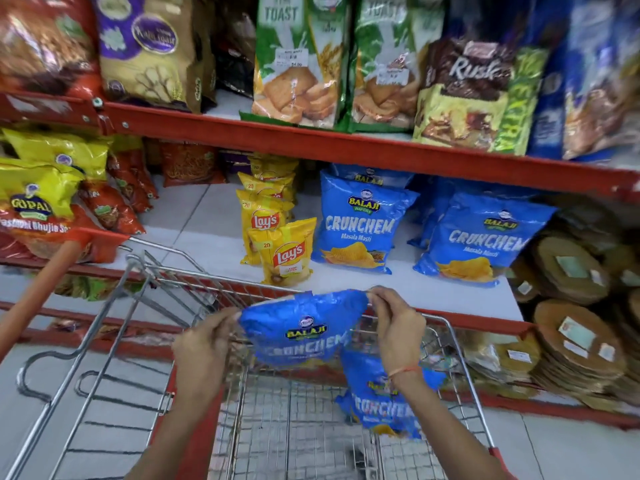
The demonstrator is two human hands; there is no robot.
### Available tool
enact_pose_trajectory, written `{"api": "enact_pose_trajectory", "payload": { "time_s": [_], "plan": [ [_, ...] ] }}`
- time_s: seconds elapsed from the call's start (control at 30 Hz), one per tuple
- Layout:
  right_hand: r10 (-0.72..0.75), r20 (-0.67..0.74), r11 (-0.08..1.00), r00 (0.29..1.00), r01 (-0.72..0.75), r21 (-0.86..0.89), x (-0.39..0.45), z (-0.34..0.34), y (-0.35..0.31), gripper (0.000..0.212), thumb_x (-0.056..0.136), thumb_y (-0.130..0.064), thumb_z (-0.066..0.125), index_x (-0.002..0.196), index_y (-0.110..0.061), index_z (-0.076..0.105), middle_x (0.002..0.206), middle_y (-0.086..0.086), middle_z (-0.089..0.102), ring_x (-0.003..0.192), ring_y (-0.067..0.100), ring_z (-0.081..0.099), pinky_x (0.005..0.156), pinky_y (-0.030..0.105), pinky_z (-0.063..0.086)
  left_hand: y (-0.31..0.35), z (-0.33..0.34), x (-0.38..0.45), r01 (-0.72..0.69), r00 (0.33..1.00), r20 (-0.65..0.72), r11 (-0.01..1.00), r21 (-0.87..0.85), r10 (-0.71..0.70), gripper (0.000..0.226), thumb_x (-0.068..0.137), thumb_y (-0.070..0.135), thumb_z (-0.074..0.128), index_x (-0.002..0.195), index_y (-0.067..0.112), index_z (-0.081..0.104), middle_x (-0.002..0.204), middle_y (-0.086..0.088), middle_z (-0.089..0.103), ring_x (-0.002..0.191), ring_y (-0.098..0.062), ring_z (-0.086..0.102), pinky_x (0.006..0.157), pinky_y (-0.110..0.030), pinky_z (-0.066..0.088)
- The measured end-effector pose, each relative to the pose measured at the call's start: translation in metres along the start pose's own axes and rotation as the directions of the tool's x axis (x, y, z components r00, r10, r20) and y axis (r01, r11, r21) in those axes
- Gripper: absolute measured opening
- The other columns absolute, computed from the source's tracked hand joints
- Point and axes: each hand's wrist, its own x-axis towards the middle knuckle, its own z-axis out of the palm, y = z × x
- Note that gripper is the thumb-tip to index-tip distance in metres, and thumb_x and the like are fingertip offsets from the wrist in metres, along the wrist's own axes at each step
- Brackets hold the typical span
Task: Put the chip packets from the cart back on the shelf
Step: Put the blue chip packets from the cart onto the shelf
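Observation:
I hold a blue Balaji Crunchem chip packet [301, 332] by its two top corners above the wire cart [104, 341]. My left hand [204, 344] pinches the left corner and my right hand [394, 327] pinches the right corner. A second blue Crunchem packet [377, 400] leans inside the cart's basket, partly behind my right wrist. On the white shelf [433, 292] ahead stand two more blue Crunchem packets, one in the middle [360, 223] and one to the right [481, 240], with others behind them.
Yellow Lay's packets [284, 249] stand in a row left of the blue ones. Gopal snack bags [38, 202] fill the shelf's left end, round brown stacks [575, 341] its right. Toast and rusk packs [298, 64] sit on the shelf above, behind a red rail [346, 143].

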Motion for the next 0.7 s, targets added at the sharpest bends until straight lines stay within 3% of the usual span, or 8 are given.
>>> {"api": "enact_pose_trajectory", "payload": {
  "time_s": [0.07,0.17,0.23,0.33,0.4,0.6,0.7],
  "plan": [
    [-0.03,-0.053,0.998,0.998,0.033,0.059,0.015,-0.013,-0.015,0.006,0.087,-0.013,0.063,0.089,-0.014,0.068,0.081,0.002,0.074,0.069,0.012,0.066,0.065,0.01,0.045,0.022,-0.009,0.016,-0.065,0.997,-0.053,0.997,-0.04,0.063,0.013,0.081,0.01,0.067,0.092,0.013,0.073,0.081,-0.015,0.077,0.068,-0.004,0.061,0.061,-0.006,0.042],
    [-0.069,-0.154,0.986,0.986,0.091,0.141,0.041,-0.035,-0.031,0.006,0.088,-0.015,0.062,0.089,-0.016,0.068,0.079,0.005,0.075,0.071,0.02,0.071,0.063,0.036,0.054,0.054,-0.013,0.036,-0.133,0.988,-0.094,0.987,-0.09,0.124,0.012,0.082,0.014,0.067,0.093,0.015,0.072,0.081,-0.005,0.075,0.062,-0.001,0.062,0.058,-0.006,0.042],
    [-0.056,-0.19,0.976,0.98,0.094,0.196,0.061,-0.05,-0.033,0.008,0.088,-0.014,0.063,0.089,-0.02,0.068,0.079,-0.001,0.074,0.071,0.019,0.071,0.065,0.04,0.057,0.076,-0.007,0.046,-0.148,0.984,-0.123,0.979,-0.144,0.131,0.013,0.081,0.013,0.067,0.092,0.013,0.073,0.082,0.001,0.071,0.063,0.009,0.059,0.06,0.002,0.039],
    [-0.006,-0.185,0.948,0.983,0.064,0.311,0.09,-0.071,-0.027,0.016,0.087,-0.02,0.062,0.087,-0.035,0.065,0.076,-0.024,0.07,0.072,0.016,0.069,0.073,0.043,0.057,0.109,0.009,0.059,-0.171,0.977,-0.157,0.974,-0.151,0.147,0.013,0.082,0.018,0.065,0.093,0.014,0.073,0.079,0.002,0.071,0.075,-0.005,0.061,0.061,0.002,0.039],
    [-0.008,-0.206,0.956,0.978,0.067,0.284,0.109,-0.081,-0.017,0.016,0.088,-0.02,0.061,0.087,-0.036,0.065,0.077,-0.029,0.069,0.071,0.021,0.069,0.073,0.048,0.058,0.125,0.028,0.067,-0.174,0.977,-0.153,0.973,-0.153,0.151,0.014,0.083,0.02,0.065,0.094,0.015,0.072,0.076,-0.002,0.073,0.07,-0.013,0.062,0.059,0.0,0.04],
    [0.074,-0.234,0.98,0.969,-0.028,0.195,0.153,-0.083,0.022,0.013,0.089,-0.014,0.06,0.085,-0.026,0.066,0.063,0.006,0.066,0.062,0.033,0.066,0.066,0.055,0.057,0.153,0.087,0.089,-0.207,0.971,-0.134,0.976,-0.067,0.196,0.013,0.084,0.016,0.063,0.093,0.014,0.072,0.072,-0.013,0.076,0.056,-0.024,0.061,0.052,-0.028,0.04],
    [0.128,-0.231,0.977,0.965,-0.082,0.199,0.165,-0.084,0.038,0.016,0.088,-0.013,0.059,0.083,-0.026,0.065,0.064,0.007,0.067,0.064,0.033,0.066,0.067,0.057,0.056,0.164,0.106,0.101,-0.202,0.976,-0.099,0.976,-0.076,0.194,0.013,0.084,0.017,0.063,0.094,0.013,0.071,0.077,-0.014,0.077,0.063,-0.024,0.066,0.059,-0.034,0.052]
  ]
}}
